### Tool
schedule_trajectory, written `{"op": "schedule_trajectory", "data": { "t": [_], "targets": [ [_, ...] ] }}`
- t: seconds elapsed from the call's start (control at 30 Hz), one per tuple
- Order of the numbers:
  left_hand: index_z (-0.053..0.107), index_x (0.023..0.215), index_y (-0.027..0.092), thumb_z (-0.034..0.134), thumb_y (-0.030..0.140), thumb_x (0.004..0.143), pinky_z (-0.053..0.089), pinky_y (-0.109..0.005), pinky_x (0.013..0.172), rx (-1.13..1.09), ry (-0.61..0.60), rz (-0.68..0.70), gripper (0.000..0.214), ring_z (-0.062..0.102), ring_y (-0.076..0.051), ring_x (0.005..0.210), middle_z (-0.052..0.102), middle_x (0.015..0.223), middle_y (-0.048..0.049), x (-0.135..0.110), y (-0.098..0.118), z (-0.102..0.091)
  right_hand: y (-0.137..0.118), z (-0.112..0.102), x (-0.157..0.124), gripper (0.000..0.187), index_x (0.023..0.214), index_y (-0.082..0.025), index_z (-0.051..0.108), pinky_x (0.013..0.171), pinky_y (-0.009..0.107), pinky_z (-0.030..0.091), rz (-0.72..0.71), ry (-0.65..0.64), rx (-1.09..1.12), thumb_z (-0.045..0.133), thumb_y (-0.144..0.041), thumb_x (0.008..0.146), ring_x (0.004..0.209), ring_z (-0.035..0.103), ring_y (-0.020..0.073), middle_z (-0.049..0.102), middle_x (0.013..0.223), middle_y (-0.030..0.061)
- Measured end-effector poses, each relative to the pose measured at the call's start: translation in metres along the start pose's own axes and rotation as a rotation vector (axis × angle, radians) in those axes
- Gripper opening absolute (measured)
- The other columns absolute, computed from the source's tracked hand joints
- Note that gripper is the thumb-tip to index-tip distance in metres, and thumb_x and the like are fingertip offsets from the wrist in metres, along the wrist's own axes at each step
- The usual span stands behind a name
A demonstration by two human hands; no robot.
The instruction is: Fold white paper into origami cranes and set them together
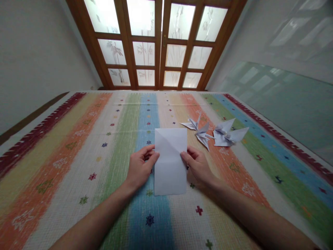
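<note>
A white sheet of paper (170, 173), taller than wide, is held up over the striped cloth in front of me. Faint creases cross it, one running diagonally near the top and one level across the middle. My left hand (142, 165) pinches its left edge, thumb on the near face and fingers behind. On the opposite edge my right hand (198, 163) grips it the same way. The fingertips behind the paper are hidden. Beyond my right hand lie folded paper cranes, one (201, 131) nearer the middle and another (230, 133) farther right.
A tablecloth (104, 194) with coloured stripes and small star, tree and cross motifs covers the table. Past its far edge stands a wooden door (158, 52) with frosted panes. A pale glossy panel (281, 93) leans along the right wall.
</note>
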State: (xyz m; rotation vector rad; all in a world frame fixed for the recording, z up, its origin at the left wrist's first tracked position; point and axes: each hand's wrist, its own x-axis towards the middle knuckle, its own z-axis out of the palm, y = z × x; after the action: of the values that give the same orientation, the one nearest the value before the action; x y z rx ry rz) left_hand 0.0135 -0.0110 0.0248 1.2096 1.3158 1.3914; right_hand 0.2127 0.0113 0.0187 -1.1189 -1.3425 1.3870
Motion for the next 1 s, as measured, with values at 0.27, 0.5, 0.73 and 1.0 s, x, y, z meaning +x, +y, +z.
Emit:
{"op": "schedule_trajectory", "data": {
  "t": [0.27,0.5,0.73,1.0],
  "targets": [
    [0.067,0.076,0.016,0.064,0.034,0.079,0.039,-0.019,0.042,0.045,0.011,0.069,0.019,0.051,-0.009,0.045,0.060,0.056,0.0019,-0.003,0.013,0.002,0.000,0.001,-0.003,0.033,0.077,-0.017,0.065,0.054,0.025,0.040,0.003,-0.053,-0.011,0.065,-0.050,0.077,0.059,0.050,0.0134,0.060,0.069,0.0012],
    [0.059,0.071,0.017,0.065,0.039,0.078,0.036,-0.018,0.038,0.001,-0.044,-0.010,0.024,0.046,-0.008,0.042,0.052,0.051,0.0045,-0.003,0.011,0.002,-0.012,0.003,0.002,0.041,0.058,-0.019,0.049,0.046,0.022,0.027,-0.137,0.125,-0.174,0.054,-0.051,0.083,0.052,0.032,0.0099,0.037,0.055,-0.0038],
    [0.059,0.070,0.017,0.065,0.039,0.079,0.036,-0.020,0.045,0.061,0.064,0.080,0.024,0.046,-0.009,0.047,0.052,0.054,0.0042,0.003,0.018,-0.003,-0.018,0.004,-0.001,0.040,0.057,-0.020,0.043,0.048,0.023,0.025,-0.217,0.002,-0.395,0.050,-0.043,0.088,0.051,0.032,0.0094,0.036,0.055,-0.0043],
    [0.061,0.113,0.019,0.060,0.038,0.085,0.046,-0.042,0.091,0.707,-0.041,0.527,0.034,0.059,-0.026,0.104,0.067,0.112,-0.0099,0.010,0.038,-0.015,-0.040,0.004,0.005,0.041,0.056,-0.019,0.044,0.049,0.022,0.025,-0.269,-0.299,-0.616,0.046,-0.038,0.092,0.049,0.036,0.0086,0.040,0.052,-0.0051]
  ]
}}
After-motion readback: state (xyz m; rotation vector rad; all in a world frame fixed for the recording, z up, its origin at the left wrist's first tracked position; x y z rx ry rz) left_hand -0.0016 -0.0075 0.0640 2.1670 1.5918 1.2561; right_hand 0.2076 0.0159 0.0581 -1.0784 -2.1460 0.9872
